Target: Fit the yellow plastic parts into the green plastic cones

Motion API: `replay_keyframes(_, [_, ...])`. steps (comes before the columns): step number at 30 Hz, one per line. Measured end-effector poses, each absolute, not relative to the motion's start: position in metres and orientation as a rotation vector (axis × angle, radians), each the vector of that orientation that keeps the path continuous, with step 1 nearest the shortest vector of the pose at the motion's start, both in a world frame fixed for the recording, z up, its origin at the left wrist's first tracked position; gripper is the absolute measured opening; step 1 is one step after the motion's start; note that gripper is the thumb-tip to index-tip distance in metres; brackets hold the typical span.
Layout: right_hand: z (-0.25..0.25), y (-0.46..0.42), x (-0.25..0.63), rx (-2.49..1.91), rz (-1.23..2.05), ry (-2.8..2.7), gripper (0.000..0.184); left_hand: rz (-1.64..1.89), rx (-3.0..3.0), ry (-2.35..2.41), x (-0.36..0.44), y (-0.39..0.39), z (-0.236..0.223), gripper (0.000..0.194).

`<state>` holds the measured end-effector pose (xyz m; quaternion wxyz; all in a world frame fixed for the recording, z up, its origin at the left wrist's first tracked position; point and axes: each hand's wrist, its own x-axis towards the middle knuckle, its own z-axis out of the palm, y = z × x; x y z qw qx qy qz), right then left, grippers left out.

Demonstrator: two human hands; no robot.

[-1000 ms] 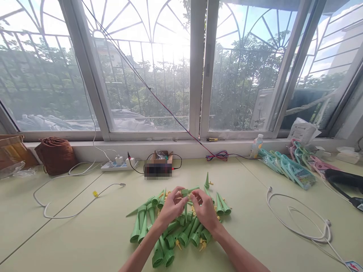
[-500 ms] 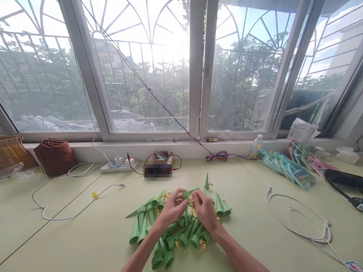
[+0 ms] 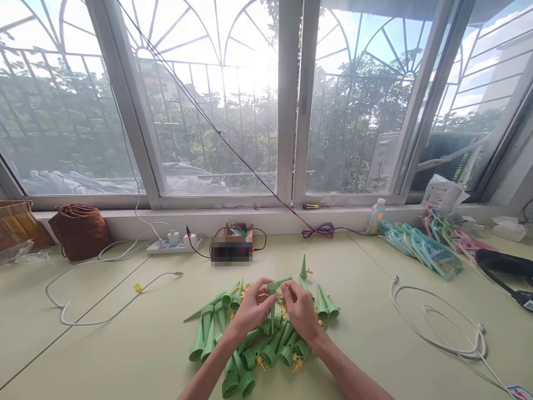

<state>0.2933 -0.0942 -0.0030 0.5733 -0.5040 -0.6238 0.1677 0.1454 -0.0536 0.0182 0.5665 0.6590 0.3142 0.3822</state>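
Note:
A heap of green plastic cone spikes [image 3: 216, 333] with small yellow pieces [image 3: 298, 362] lies on the pale green table [image 3: 125, 355] in front of me. Over the heap, my left hand [image 3: 250, 308] pinches one green spike [image 3: 272, 297] near its wide top, its tip pointing down. My right hand [image 3: 302, 311] meets it from the right, fingers closed on the spike's top where a small yellow piece shows. One green cone [image 3: 303, 267] stands upright just beyond the heap.
A white cable [image 3: 441, 328] loops at the right, another white cable [image 3: 91, 311] at the left. Along the window sill are a power strip [image 3: 172, 244], a small box with wires [image 3: 232, 244], a brown bag [image 3: 79, 230], a bottle [image 3: 376, 215] and packaged teal and pink items [image 3: 428, 250].
Both hands stay together over the heap on the same spike; only the fingers shift slightly. The view has drifted a little.

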Motion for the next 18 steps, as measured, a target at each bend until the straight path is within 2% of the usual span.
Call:
replay_keyframes(10, [-0.0006,-0.0959,0.2928,-1.167,0.409,-1.470,0.024,0.925,1.564,0.761,0.1457,-0.0557,0.0210,0.037])
replay_keyframes(18, [-0.0046,-0.0934,0.2926,-1.193,0.409,-1.461,0.029,0.894,1.554,0.743,0.1445,-0.0534,0.0158,0.039])
